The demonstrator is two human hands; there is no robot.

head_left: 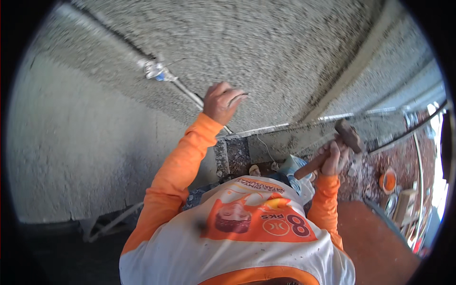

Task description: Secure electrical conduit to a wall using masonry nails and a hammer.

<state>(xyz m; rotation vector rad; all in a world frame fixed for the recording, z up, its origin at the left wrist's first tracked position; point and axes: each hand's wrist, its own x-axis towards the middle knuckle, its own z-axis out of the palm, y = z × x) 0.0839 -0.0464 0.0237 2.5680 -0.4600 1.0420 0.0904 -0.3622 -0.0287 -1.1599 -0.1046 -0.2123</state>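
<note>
My right hand (334, 160) grips a hammer (350, 136) close below its head. The head is brown and rusty-looking, and the wooden handle (311, 166) slants down and left toward my body. Raised in front of the rough grey wall (285, 61), my left hand (222, 100) is closed with its fingers bent. A thin dark nail-like piece (237, 98) sticks out from between those fingers. Behind that hand a pale pipe (187, 91) runs diagonally along the wall, with white and blue wrapping (156, 71) around it higher up.
A smoother grey wall surface (95, 142) lies to the left. A thin pale cable (268, 149) hangs low in the middle. Near my waist is a pale plastic bag (292, 164). At right are an orange container (388, 180), wooden pieces (403, 206), rubble and reddish ground.
</note>
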